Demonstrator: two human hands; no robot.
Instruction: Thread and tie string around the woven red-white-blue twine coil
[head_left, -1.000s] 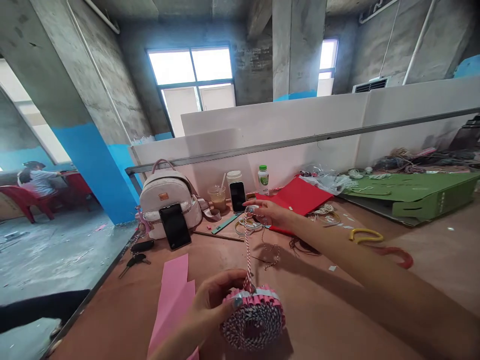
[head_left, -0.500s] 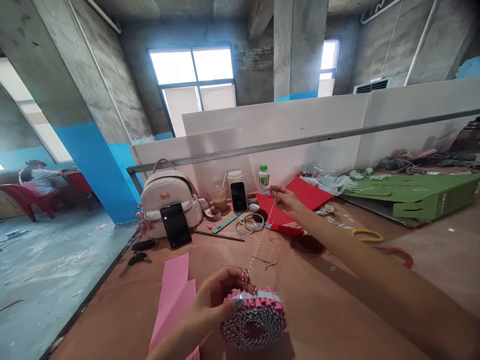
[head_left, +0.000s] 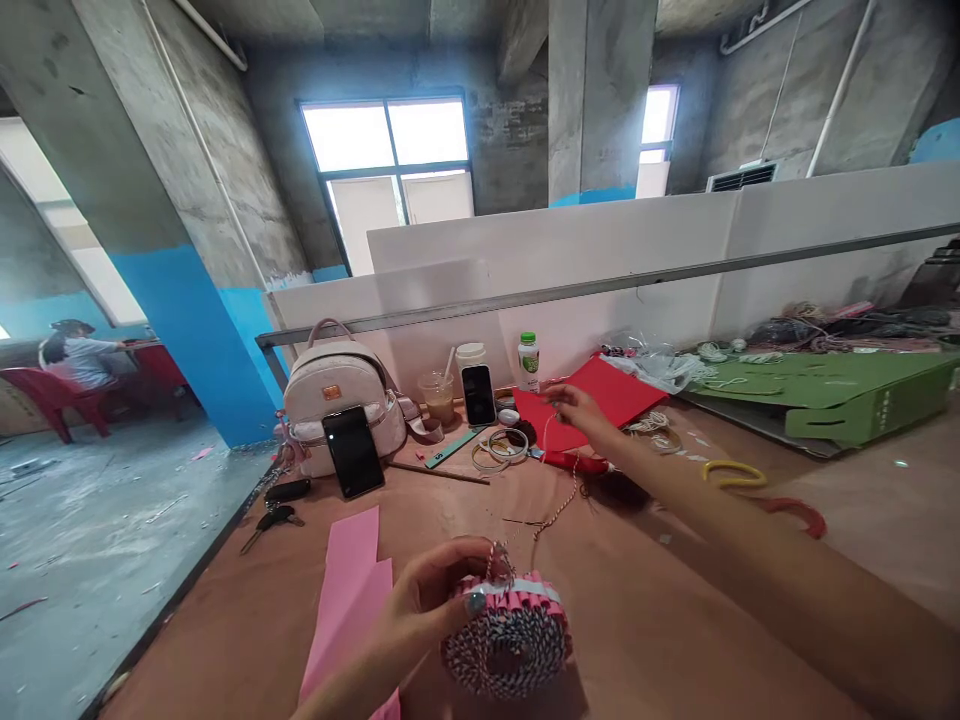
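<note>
My left hand point(head_left: 442, 590) grips a round coil of black-and-white twisted cord point(head_left: 508, 655), its rim wrapped in pink pleats and a pale band. A small loop of red-and-white string point(head_left: 500, 563) stands up at the coil's top beside my fingers. Farther off, my right hand point(head_left: 574, 408) is raised over the red sheet point(head_left: 615, 392), its fingers bent together around a thin string. That string point(head_left: 561, 508) hangs from near the hand and curves down over the table toward the coil. Pink strips point(head_left: 349, 590) lie left of my left hand.
A backpack point(head_left: 341, 385) with a phone point(head_left: 352, 452) against it stands back left, by keys. Cups, a bottle point(head_left: 529, 362), a second phone point(head_left: 478, 394) and tape rolls point(head_left: 501, 450) are at the back. Yellow-handled scissors point(head_left: 735, 472) and a green box point(head_left: 862, 395) lie right.
My right hand has moved slightly right and down. The string that ran taut to the coil is now slack and curved. The loop at the coil's top looks smaller; my left hand stays put.
</note>
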